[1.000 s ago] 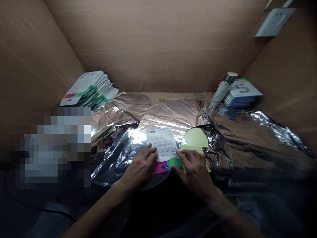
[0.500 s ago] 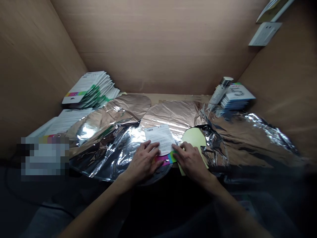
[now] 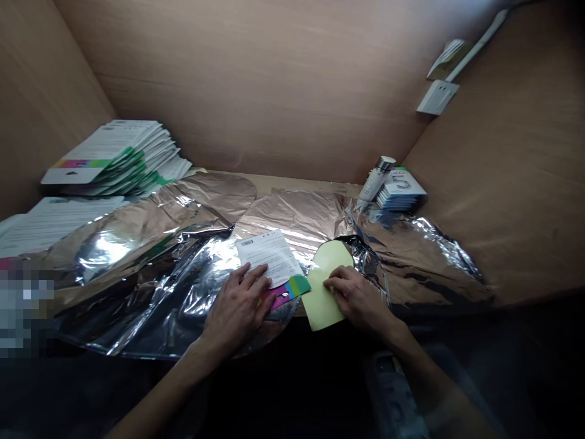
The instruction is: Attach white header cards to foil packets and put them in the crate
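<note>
A white printed card package [image 3: 269,256] with a rainbow-coloured strip lies tilted on the shiny foil in front of me. My left hand [image 3: 240,302] rests over its lower left part, fingers spread and flat, holding it down against the foil. Just to the right is a pale yellow sheet [image 3: 322,305], its top rounded and its lower end reaching past the table's front edge. Over this sheet my right hand [image 3: 356,296] is bent, thumb and fingers drawn together in a pinch at its surface. What sits between those fingertips is too small to make out.
Crumpled silver foil [image 3: 292,210] covers much of the table. A tall stack of printed packages [image 3: 114,152] stands at the back left, with more packages [image 3: 68,219] before it. At the back right are a white bottle [image 3: 377,180] and small stacked boxes [image 3: 400,190]. Wooden panels [image 3: 228,91] enclose the table.
My right hand has left the card's right edge and now pinches over the yellow sheet. The left hand stays on the card. The whole view has shifted and tilted slightly.
</note>
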A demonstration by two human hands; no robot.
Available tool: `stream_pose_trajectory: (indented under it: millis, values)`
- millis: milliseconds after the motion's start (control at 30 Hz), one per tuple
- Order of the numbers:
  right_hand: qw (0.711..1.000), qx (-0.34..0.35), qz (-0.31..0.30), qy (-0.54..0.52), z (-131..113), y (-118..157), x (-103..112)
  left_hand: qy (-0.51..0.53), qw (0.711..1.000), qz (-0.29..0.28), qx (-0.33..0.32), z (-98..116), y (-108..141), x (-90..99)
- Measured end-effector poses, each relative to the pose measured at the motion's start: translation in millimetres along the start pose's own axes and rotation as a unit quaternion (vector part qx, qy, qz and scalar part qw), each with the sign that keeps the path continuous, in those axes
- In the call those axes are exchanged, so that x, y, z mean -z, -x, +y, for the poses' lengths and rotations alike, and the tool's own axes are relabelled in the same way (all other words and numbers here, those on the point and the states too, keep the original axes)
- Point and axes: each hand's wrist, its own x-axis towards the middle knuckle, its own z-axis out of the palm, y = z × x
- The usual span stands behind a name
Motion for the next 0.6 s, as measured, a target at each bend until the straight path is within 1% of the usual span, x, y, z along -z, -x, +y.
stream_pose_trajectory:
  millis: [133, 267, 433, 467, 600]
  values:
    - [1.0, -0.009, 0.003, -0.01, -2, 1, -2, 0.009, 1.0, -0.01, 0.004, -4, 0, -0.1]
    - [1.0, -0.018, -0.01, -0.016, -2, -3, 0, 0.035, 0.999, -0.038, 0.003, -10, -1, 0.2]
    - [0.995, -0.04, -0.021, -0.086, 3, -7, 5, 0.049, 0.997, -0.053, 0.017, -9, 0, 1.9]
    - [0.995, -0.042, -0.022, -0.086, 4, -8, 5, 0.05, 0.997, -0.053, 0.02, -8, 0, 2.1]
    - [0.999, -0.022, -0.049, -0.002, 6, -10, 2, 0.052, 0.997, -0.052, 0.022, -7, 0, 1.9]
